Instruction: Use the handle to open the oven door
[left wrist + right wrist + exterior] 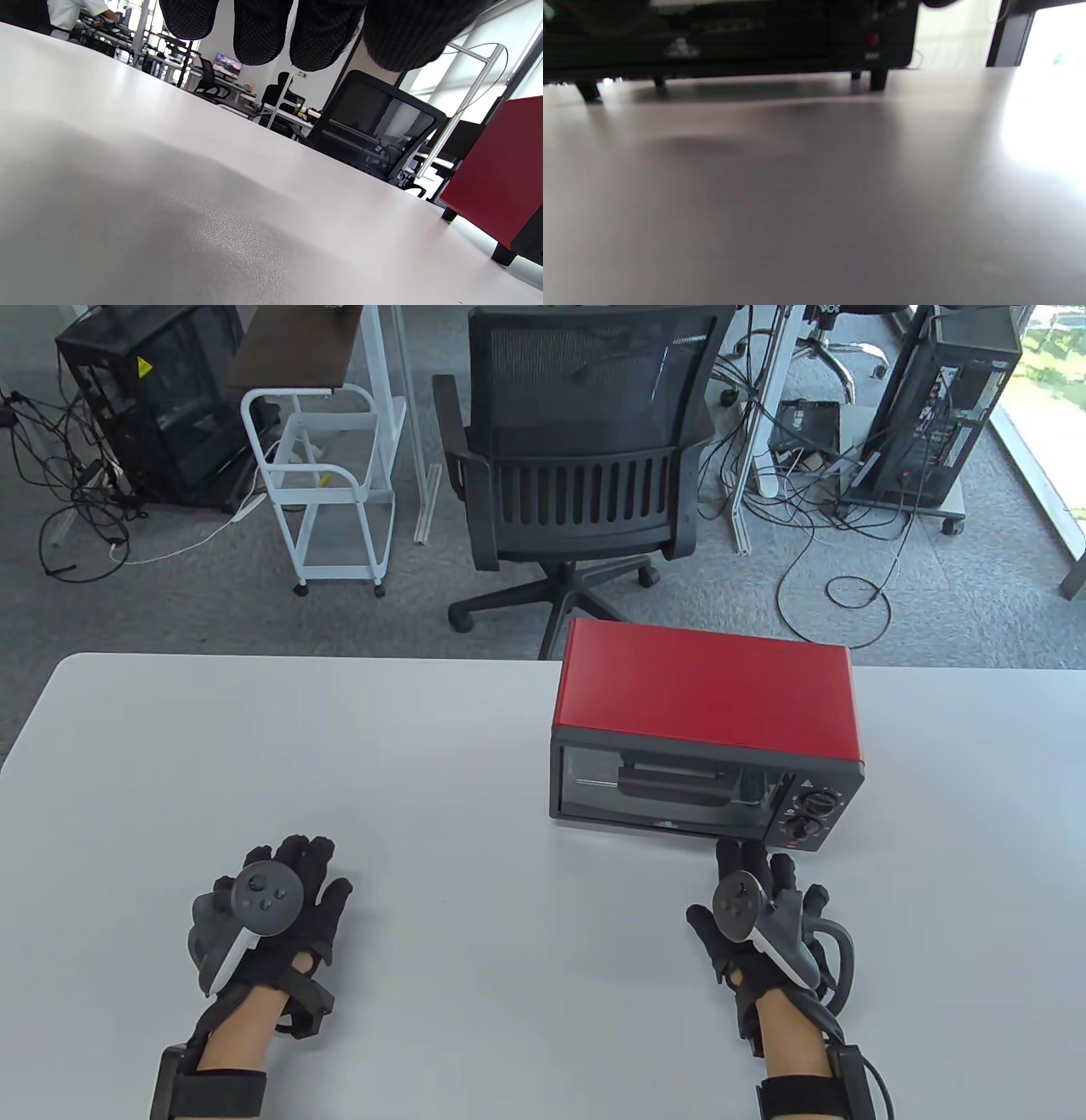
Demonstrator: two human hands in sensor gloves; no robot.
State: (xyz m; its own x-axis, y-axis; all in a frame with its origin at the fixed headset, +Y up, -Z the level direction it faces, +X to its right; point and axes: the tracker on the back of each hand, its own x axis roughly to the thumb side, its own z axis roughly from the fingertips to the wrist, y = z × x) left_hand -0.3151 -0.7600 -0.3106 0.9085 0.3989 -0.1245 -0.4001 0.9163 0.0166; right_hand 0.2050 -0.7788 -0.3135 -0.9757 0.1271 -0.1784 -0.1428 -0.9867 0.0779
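Observation:
A small red oven (pixel 708 695) with a black front stands on the white table (pixel 424 746), right of centre. Its glass door (pixel 662 789) is closed, with the handle (pixel 679 774) across its upper part. Two knobs (pixel 810 814) sit at the front's right end. My right hand (pixel 751 891) lies flat and empty on the table just in front of the oven's right end, fingers spread toward it. My left hand (pixel 276 891) lies flat and empty on the table at the left, far from the oven. The oven's bottom edge (pixel 725 46) fills the top of the right wrist view; its red side (pixel 500 169) shows in the left wrist view.
A black office chair (pixel 577 466) stands behind the table's far edge, close behind the oven. A white cart (pixel 327 483) and computer towers stand further back on the floor. The table's right edge lies beyond the oven.

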